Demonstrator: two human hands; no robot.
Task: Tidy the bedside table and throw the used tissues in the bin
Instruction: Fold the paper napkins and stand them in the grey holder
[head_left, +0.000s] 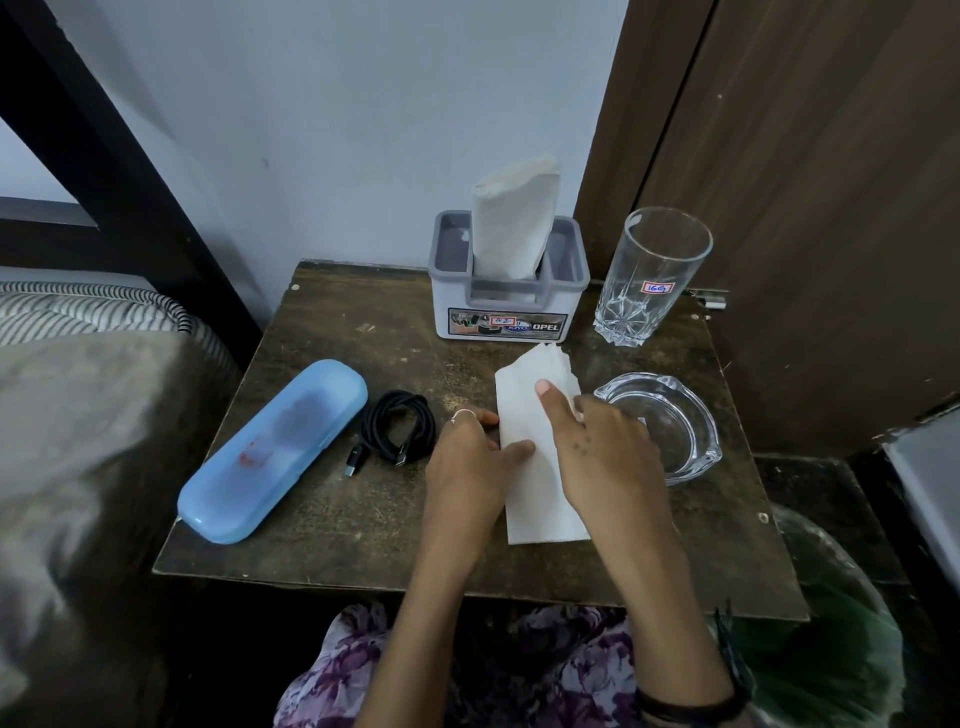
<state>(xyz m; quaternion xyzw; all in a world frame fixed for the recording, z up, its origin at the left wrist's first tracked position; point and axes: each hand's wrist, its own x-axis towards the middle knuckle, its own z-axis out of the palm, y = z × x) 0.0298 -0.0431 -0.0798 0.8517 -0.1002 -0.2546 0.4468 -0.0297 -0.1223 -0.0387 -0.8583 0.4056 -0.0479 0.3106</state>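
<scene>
head view: a flat white tissue (537, 452) lies on the bedside table (363, 519), right of the table's middle, its long axis running from the near edge toward the far edge and leaning slightly left at the far end, which stops just short of the tissue holder (506, 301). both hands are on it. the left hand (467, 457) sits at its left edge, thumb lying on the paper, the other fingers loosely bent beside it; whether they pinch the edge i cannot tell. the right hand (597, 447) lies over the right side, index finger straight and pressing the sheet flat, nothing gripped. the right hand is nearer the bin (831, 597), which stands off the table's near right corner, so a lift would likely carry right and toward the near edge. an ashtray (670, 421) sits just beside the tissue's right edge, close to that path.
</scene>
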